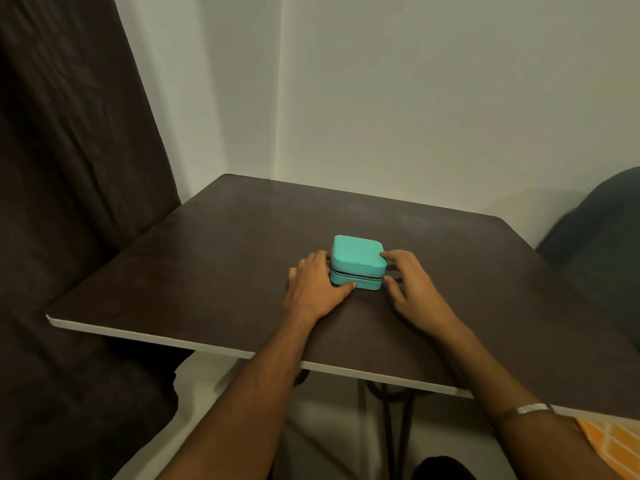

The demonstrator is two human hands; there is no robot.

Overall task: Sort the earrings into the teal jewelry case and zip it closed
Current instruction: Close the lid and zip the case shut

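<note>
Teal jewelry case (358,261) sits between both hands

The jewelry case (358,263) sits mid-table (207,258) — my left hand (317,282) against its left side, my right hand (410,282) at its right.

Home corner: dark table (242,258), curtain (69,168), bare walls (415,98).

Teal jewelry case (358,259) contents hidden, zipper pull unseen, dark chair (602,237) cropped right
</note>
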